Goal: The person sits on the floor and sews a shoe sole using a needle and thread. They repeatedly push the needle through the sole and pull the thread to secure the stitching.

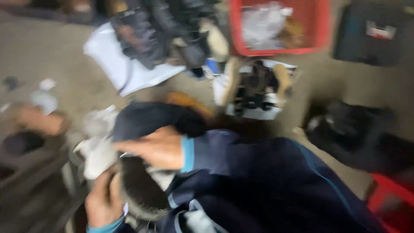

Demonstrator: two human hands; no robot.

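Note:
The whole view is motion-blurred. My left hand (101,203) is at the bottom left, curled around the edge of a dark rounded shoe (142,194) with a paler rim. My right hand (155,149) reaches in from the right in a dark blue sleeve with a light blue cuff. It lies across the top of the shoe with its fingers pointing left, touching a white cloth (97,151). Whether it grips anything is lost in the blur. A dark blue bundle (146,118) sits just behind the right hand.
A red basket (321,26) with white wrapping stands at the top. Below it a pair of shoes (254,86) lies on white paper. Dark items rest on a white sheet (108,56) at top left. A black bag (358,133) and a red object (392,203) are at right.

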